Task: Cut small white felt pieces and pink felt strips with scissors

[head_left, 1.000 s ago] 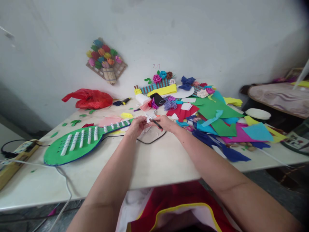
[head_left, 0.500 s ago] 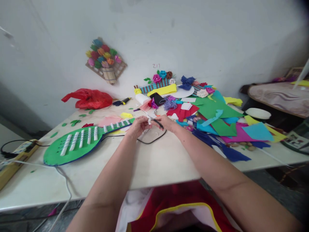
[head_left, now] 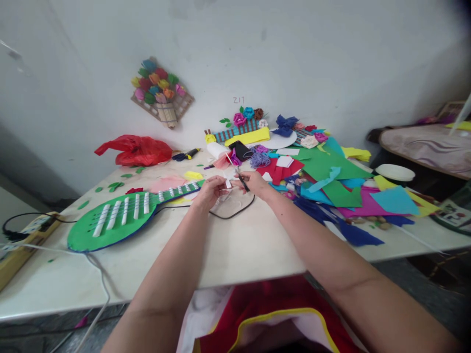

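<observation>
My left hand [head_left: 212,191] is closed, fingertips pinching a small white piece [head_left: 228,184]. Close beside it, my right hand [head_left: 253,184] grips a black corded tool that looks like a hot glue gun [head_left: 243,183]. A thin white stick shows beyond its far end. From near my right hand a black cord [head_left: 231,216] loops across the table. Clear, thin strands hang just below the fingers. Left of my hands lies a green paper guitar [head_left: 121,228] with white rolled bars and strings on its face.
Coloured paper sheets [head_left: 327,164] and scraps cover the table's right side. Paper flowers [head_left: 241,118], a black phone [head_left: 240,149] and purple yarn [head_left: 259,158] lie at the back. A red plastic bag [head_left: 142,151], scissors [head_left: 187,155] and a power strip [head_left: 29,240] are on the left.
My right hand has turned the black tool to a steeper angle and drawn it slightly away from the white piece. My left hand stays nearly in place.
</observation>
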`<state>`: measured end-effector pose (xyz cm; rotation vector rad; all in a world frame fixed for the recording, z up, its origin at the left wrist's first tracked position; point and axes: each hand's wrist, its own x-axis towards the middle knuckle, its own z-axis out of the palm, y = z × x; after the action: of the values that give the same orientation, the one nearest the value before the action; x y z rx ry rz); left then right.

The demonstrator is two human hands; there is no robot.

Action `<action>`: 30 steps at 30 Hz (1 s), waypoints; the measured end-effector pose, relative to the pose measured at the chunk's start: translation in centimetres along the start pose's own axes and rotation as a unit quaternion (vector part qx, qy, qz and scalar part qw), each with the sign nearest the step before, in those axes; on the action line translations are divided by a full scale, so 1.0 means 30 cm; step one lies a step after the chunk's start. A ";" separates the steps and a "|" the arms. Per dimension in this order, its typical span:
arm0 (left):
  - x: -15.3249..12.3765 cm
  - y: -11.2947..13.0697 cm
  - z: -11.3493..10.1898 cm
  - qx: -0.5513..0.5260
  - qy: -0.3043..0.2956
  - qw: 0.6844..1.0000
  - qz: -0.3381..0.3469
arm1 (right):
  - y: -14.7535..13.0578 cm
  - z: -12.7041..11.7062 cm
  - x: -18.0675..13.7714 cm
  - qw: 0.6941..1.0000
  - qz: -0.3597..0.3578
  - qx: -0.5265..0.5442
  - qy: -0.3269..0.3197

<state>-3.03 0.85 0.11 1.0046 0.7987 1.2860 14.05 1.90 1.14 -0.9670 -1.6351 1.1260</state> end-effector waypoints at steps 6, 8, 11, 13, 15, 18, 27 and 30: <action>0.003 -0.003 -0.008 0.034 -0.009 0.997 0.061 | -0.013 -0.001 -0.005 0.994 0.023 0.102 0.024; 0.004 -0.004 -0.007 0.042 -0.008 0.997 0.070 | -0.015 0.005 -0.008 0.992 0.018 0.122 0.013; 0.005 -0.006 -0.004 0.050 -0.001 0.996 0.078 | -0.020 0.014 -0.013 0.991 0.018 0.134 0.004; 0.005 -0.007 -0.001 0.054 0.005 0.995 0.083 | -0.026 0.020 -0.016 0.990 0.020 0.140 0.010; 0.005 -0.009 0.002 0.058 0.012 0.994 0.088 | -0.032 0.025 -0.018 0.989 0.019 0.147 0.020; 0.004 -0.013 0.009 0.063 0.014 0.993 0.096 | -0.038 0.031 -0.021 0.988 0.023 0.153 0.028; 0.003 -0.025 0.018 0.008 -0.030 0.997 0.071 | -0.034 0.030 -0.022 0.986 0.012 0.168 0.013; 0.001 -0.024 0.015 -0.009 -0.047 0.998 0.043 | -0.032 0.028 -0.022 0.985 0.010 0.175 -0.010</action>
<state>-2.33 0.80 -0.39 1.0876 0.6775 1.3068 13.35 0.81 1.74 -0.7459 -1.3841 1.3842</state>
